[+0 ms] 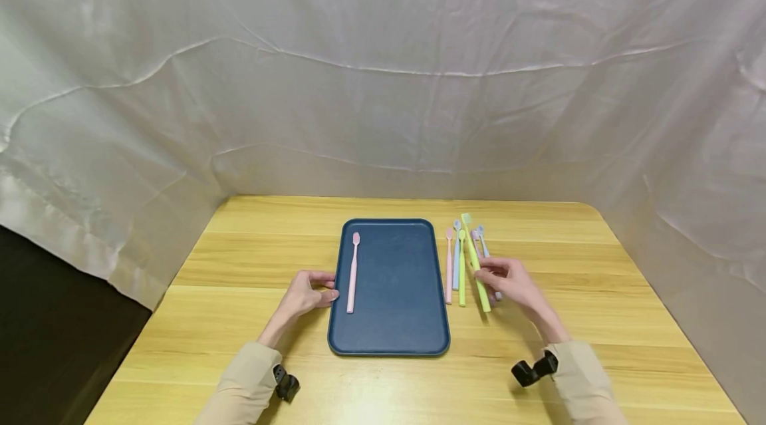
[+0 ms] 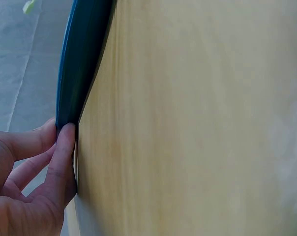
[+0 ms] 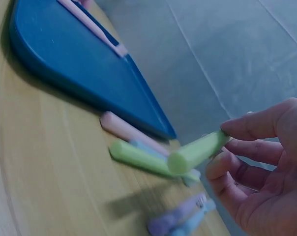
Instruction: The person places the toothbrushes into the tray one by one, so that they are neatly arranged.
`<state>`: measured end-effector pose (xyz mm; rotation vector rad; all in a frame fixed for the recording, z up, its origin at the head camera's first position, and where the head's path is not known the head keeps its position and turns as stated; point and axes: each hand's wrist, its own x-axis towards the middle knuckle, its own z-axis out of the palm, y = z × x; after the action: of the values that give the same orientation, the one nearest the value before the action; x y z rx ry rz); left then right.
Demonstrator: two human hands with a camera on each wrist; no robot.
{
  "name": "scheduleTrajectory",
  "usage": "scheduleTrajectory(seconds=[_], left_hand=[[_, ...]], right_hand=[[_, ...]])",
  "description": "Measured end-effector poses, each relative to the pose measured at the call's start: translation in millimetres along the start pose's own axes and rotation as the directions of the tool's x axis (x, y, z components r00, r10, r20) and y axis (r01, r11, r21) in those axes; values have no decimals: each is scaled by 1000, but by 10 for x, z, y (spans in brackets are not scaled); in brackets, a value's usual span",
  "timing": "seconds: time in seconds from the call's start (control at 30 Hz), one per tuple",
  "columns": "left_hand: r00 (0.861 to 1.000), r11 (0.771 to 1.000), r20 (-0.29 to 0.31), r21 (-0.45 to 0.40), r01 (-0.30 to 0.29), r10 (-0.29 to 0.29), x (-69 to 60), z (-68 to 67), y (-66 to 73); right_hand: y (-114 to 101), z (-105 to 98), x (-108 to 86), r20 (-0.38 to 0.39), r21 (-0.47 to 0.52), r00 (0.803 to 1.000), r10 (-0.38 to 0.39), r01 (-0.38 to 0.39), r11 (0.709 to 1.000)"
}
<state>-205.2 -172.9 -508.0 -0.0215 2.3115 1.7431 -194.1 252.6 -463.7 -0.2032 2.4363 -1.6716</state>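
Between the thumb and fingers of my right hand (image 1: 511, 282) is a yellow-green toothbrush (image 1: 477, 265), pinched by its handle. It hovers above the table in the right wrist view, its handle end (image 3: 180, 161) facing the camera. My left hand (image 1: 308, 293) pinches the left rim of a dark blue tray (image 1: 391, 292). On the tray's left side lies a pink toothbrush (image 1: 352, 275), bristle end away from me. Beside the tray's right edge lie another pink toothbrush (image 1: 449, 272), a blue one (image 1: 457, 262) and a second yellow-green one (image 1: 462, 279).
Partly behind my right hand lie a purple toothbrush (image 3: 173, 216) and another light blue toothbrush (image 3: 193, 219). The wooden table (image 1: 239, 265) has grey cloth (image 1: 383, 119) hanging at its back and sides.
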Motion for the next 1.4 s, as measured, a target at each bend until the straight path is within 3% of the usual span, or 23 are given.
scheduleTrajectory(seconds=[0.23,0.47,0.7,1.0,1.4], left_hand=[[1000,1000,-1,-3,0,0,-6,0,-1],[1000,1000,-1,-1,-2,2,2,0,-4],[1000,1000,-3,1,-9,9,10,0,-2],[1000,1000,-5,-7,-6,6,0,-4,6],[1000,1000,-10,3,-6,6,-10,-21,9]], right_hand=[[-81,197,86,83,20,996,-30,29,999],[-170,362,179,122,43,992,34,-39,998],[-230,520,293,168,60,985,28,-39,997],[-295,744,399,195,28,981,1,-7,1000],[-278,1036,554,237,117,971,19,-47,992]])
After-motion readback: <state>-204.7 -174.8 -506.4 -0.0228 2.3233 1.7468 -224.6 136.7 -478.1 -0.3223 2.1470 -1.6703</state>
